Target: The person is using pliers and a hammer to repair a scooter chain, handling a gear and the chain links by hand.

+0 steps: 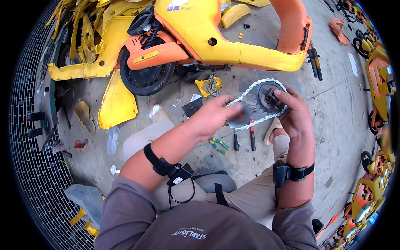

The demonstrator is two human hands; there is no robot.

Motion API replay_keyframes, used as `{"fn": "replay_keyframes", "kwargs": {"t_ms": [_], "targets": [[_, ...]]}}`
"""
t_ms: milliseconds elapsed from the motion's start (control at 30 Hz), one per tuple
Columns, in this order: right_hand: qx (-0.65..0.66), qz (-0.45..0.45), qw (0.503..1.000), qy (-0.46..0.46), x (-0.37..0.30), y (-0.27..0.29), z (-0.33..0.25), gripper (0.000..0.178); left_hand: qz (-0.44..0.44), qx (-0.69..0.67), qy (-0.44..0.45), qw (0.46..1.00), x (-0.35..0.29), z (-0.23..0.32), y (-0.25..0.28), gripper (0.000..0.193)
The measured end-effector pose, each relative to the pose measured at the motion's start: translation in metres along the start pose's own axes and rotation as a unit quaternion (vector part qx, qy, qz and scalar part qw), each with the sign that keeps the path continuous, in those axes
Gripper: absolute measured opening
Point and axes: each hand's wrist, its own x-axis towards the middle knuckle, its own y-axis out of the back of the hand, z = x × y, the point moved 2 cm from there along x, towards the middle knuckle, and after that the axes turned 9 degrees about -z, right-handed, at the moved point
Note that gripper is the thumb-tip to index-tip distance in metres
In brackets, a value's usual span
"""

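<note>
A silver drive chain (254,86) loops around a dark round sprocket (266,95) held up in front of me. My right hand (293,112) grips the sprocket at its right side. My left hand (212,114) holds the left end of the chain loop, where the picture is blurred. Both forearms wear black wrist straps. Below the hands, on the concrete floor, lie a red-handled tool (252,133), a black-handled tool (236,141) and green-handled pliers (218,144).
A yellow and orange scooter (216,37) lies just ahead with its rear wheel (146,77) toward me. Loose yellow body panels (116,102) lie at left. More scooters (373,183) line the right edge. A brick strip (33,166) runs along the left.
</note>
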Motion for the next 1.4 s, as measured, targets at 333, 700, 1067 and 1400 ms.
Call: {"fn": "replay_keyframes", "kwargs": {"t_ms": [333, 700, 1067, 1400], "targets": [[-0.016, -0.020, 1.000, 0.003, 0.003, -0.005, 0.001, 0.060, 0.033, -0.041, 0.012, 0.999, -0.010, 0.006, 0.004, 0.033], [-0.021, -0.030, 0.999, 0.000, 0.009, -0.007, 0.002, 0.055, 0.005, -0.085, 0.000, 0.996, -0.013, 0.011, 0.007, 0.032], [-0.009, -0.029, 0.999, 0.020, 0.008, -0.020, 0.002, 0.056, 0.026, -0.113, -0.072, 0.991, -0.014, 0.014, 0.011, 0.041], [-0.023, -0.029, 0.998, 0.042, 0.003, -0.022, -0.005, 0.060, -0.006, -0.142, -0.146, 0.979, -0.016, 0.029, 0.012, 0.036]]}}
